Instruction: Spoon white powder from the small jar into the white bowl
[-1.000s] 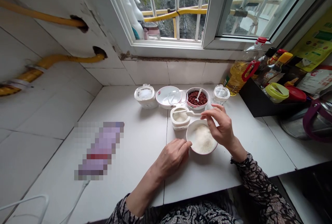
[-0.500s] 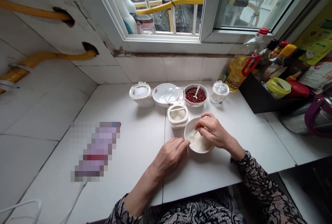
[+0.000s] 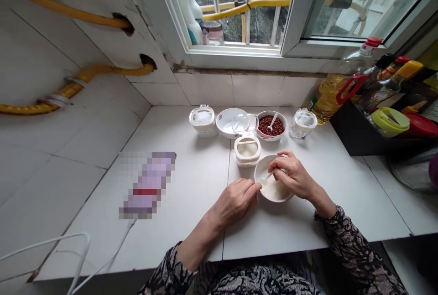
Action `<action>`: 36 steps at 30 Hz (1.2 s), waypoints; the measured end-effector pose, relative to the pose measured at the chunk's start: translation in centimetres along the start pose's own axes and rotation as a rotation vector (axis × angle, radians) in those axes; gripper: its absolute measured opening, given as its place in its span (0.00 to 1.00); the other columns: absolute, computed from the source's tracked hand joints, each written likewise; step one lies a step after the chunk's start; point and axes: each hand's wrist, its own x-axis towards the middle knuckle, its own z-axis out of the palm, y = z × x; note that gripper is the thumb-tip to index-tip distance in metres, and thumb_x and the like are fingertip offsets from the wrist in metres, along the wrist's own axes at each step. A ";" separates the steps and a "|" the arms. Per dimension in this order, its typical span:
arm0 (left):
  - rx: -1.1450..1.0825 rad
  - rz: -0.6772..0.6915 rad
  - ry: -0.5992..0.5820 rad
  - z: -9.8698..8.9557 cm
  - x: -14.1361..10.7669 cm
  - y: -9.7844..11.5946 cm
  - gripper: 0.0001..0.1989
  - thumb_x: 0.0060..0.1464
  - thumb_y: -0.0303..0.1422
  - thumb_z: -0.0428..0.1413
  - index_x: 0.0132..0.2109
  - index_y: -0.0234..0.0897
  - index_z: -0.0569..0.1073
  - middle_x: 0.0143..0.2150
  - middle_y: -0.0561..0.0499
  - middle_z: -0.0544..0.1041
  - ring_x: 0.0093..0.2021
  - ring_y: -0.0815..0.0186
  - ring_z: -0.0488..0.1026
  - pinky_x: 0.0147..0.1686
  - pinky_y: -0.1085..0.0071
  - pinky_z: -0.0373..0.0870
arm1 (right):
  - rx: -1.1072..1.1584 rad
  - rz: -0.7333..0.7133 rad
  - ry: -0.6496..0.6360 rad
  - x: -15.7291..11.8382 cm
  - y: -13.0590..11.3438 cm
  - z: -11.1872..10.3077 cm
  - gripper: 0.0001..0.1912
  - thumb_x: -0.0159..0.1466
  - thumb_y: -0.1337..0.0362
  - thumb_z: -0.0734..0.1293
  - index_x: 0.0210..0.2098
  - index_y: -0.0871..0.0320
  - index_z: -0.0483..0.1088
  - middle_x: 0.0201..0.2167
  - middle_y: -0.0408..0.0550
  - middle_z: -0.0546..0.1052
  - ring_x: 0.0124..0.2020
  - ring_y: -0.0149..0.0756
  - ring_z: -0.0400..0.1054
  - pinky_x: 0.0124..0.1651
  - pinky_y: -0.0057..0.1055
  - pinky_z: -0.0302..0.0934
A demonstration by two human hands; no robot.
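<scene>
Inside a white bowl [image 3: 263, 166] of pale, rice-like contents [image 3: 276, 189], my right hand [image 3: 292, 177] is closed on a small white spoon [image 3: 268, 176], its tip near the bowl's left side. My left hand [image 3: 237, 201] rests on the counter with its thumb and fingers closed on the bowl's left rim. Just behind the bowl stands an open white jar [image 3: 247, 162] with pale contents. Farther back, a bowl [image 3: 271, 138] of dark red beans or grains has another white spoon [image 3: 273, 121] in it.
A white dish [image 3: 227, 124], a lidded jar [image 3: 202, 124] of white contents and a small clear jar [image 3: 303, 124] line the back. Oil bottle [image 3: 330, 99] and black condiment box [image 3: 352, 126] stand right. A blurred-out object [image 3: 148, 185] with a white cable [image 3: 119, 242] lies left.
The whole view has shifted, so the scene sits farther right. My left hand stays at the bowl's rim and my right hand keeps the spoon in the bowl.
</scene>
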 end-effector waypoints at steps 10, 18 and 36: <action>0.009 0.020 0.012 -0.1 0.2 0.0 0.11 0.68 0.22 0.41 0.44 0.34 0.68 0.29 0.51 0.71 0.28 0.66 0.66 0.29 0.70 0.67 | 0.197 0.240 0.186 -0.1 -0.5 -0.8 0.06 0.63 0.67 0.62 0.33 0.56 0.71 0.21 0.42 0.76 0.32 0.38 0.70 0.44 0.38 0.63; -0.002 0.016 0.016 -0.1 0.2 0.0 0.11 0.68 0.22 0.41 0.43 0.34 0.67 0.28 0.52 0.70 0.27 0.66 0.65 0.28 0.70 0.65 | 0.639 0.405 0.224 0.1 0.9 -1.5 0.10 0.59 0.57 0.69 0.32 0.58 0.72 0.19 0.42 0.75 0.23 0.33 0.68 0.32 0.31 0.61; -0.014 0.030 0.045 0.1 0.2 0.0 0.10 0.65 0.20 0.43 0.45 0.34 0.66 0.29 0.51 0.72 0.27 0.65 0.69 0.28 0.69 0.67 | 0.841 0.497 0.309 0.7 1.5 -1.9 0.11 0.57 0.56 0.70 0.31 0.59 0.75 0.21 0.44 0.77 0.26 0.35 0.70 0.39 0.35 0.65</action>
